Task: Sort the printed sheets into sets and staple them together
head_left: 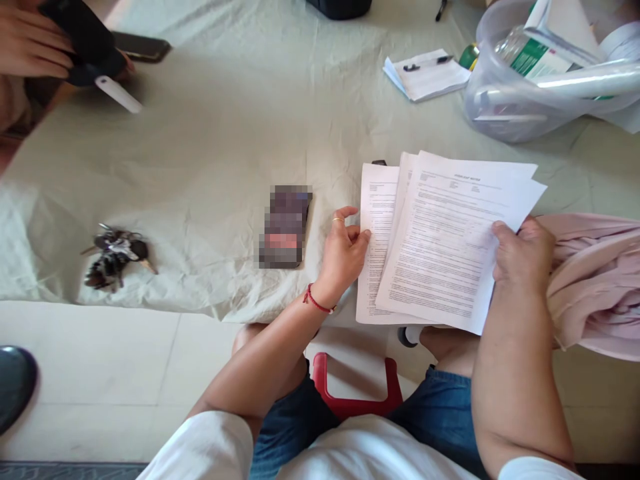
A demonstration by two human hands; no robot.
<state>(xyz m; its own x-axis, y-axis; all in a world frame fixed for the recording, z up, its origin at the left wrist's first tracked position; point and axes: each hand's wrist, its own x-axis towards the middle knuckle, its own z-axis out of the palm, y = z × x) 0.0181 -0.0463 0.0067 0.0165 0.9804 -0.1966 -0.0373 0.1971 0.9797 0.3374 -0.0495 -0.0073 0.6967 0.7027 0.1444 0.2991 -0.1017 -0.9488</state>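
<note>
Several printed sheets (445,247) are fanned out between my hands, just above the near edge of the table. My left hand (345,250), with a ring and a red bracelet, pinches the left edge of the lowest visible sheet (373,267) between thumb and finger. On the other side, my right hand (525,250) grips the right edge of the upper sheets, its thumb on top and its fingers hidden beneath. A phone (285,227) with a blurred screen lies to the left of my left hand. Pink cloth (595,280) is bunched beside my right hand.
Keys (117,253) lie near the table's left front. Another person's hand (35,43) holds a dark device (90,40) at the upper left, beside a phone (143,47). A clear plastic basket (493,113) and a notepad (427,77) stand at the upper right. A red stool (357,403) shows below.
</note>
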